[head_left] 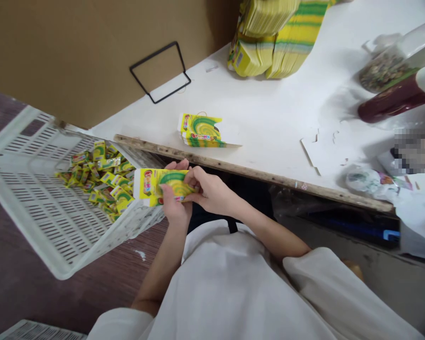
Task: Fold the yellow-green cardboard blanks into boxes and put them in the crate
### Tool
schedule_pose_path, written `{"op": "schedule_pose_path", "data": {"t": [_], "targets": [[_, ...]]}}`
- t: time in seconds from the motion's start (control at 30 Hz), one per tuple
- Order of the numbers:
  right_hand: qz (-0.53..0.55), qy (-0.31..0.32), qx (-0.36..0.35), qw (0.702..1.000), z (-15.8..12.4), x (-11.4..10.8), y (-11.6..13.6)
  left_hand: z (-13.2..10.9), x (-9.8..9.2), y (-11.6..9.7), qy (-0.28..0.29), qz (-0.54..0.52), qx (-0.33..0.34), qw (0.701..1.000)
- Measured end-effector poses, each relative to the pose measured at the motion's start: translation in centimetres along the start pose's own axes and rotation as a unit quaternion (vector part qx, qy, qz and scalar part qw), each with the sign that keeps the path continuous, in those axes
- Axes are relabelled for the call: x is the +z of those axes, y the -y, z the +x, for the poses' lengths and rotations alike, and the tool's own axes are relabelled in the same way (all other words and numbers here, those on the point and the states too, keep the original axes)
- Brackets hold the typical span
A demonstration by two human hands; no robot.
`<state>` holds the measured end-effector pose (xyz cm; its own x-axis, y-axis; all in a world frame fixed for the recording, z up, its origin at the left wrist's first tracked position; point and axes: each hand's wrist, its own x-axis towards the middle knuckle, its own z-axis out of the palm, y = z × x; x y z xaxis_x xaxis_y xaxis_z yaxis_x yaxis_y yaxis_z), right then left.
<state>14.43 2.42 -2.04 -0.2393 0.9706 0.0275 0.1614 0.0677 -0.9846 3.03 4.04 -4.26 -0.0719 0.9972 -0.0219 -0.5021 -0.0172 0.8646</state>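
Note:
Between my two hands is a yellow and green printed carton (149, 185), held just in front of the table edge. My left hand (177, 208) wraps round it from below, with the thumb across its printed face. With bent fingers, my right hand (203, 189) pinches the carton's right end. A small stack of flat cartons (201, 130) in the same print lies on the table beyond my hands. To the left, a white plastic crate (49, 226) holds many small yellow-green packs (108, 179).
Bundled flat cartons (279, 42) are piled at the back of the white table (262, 123). A large cardboard box (74, 56) and a black wire frame (156, 73) stand at left. Right: a clear jar (382, 71), a dark red cup (393, 101) and a plastic bag (363, 182).

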Motion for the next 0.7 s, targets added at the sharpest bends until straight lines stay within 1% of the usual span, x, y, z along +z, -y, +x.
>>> {"op": "schedule_pose_path", "data": {"t": [0.1,0.2,0.27,0.33,0.4,0.47,0.53,0.6,0.7], "targets": [[0.061,0.034,-0.001,0.998,-0.2,0.7,-0.2,1.0,0.3,-0.7,-0.014,-0.054,0.025,0.998],[0.09,0.045,-0.01,0.995,-0.2,1.0,-0.8,1.5,0.4,-0.6,-0.043,-0.052,0.017,0.998],[0.103,0.029,0.002,0.994,-0.1,0.7,-1.3,1.4,0.3,-0.3,-0.047,-0.02,0.0,0.999],[0.109,-0.007,0.019,0.994,0.0,-0.1,-1.5,1.2,0.0,-0.1,-0.031,0.027,-0.013,0.999],[0.095,-0.034,0.019,0.995,0.1,-1.0,-1.3,1.2,-0.4,0.1,-0.028,0.079,-0.006,0.996],[0.064,-0.036,-0.002,0.997,0.1,-1.7,-0.9,1.2,-0.8,0.1,-0.061,0.12,0.021,0.991],[0.025,-0.04,-0.023,0.999,0.1,-1.8,-0.5,1.3,-1.1,0.2,-0.102,0.144,0.055,0.983],[-0.013,-0.054,-0.039,0.998,0.0,-1.6,-0.3,1.2,-1.3,0.4,-0.12,0.15,0.072,0.979],[-0.051,-0.065,-0.061,0.995,-0.2,-1.9,-0.3,1.1,-1.5,0.3,-0.113,0.127,0.055,0.984]]}}
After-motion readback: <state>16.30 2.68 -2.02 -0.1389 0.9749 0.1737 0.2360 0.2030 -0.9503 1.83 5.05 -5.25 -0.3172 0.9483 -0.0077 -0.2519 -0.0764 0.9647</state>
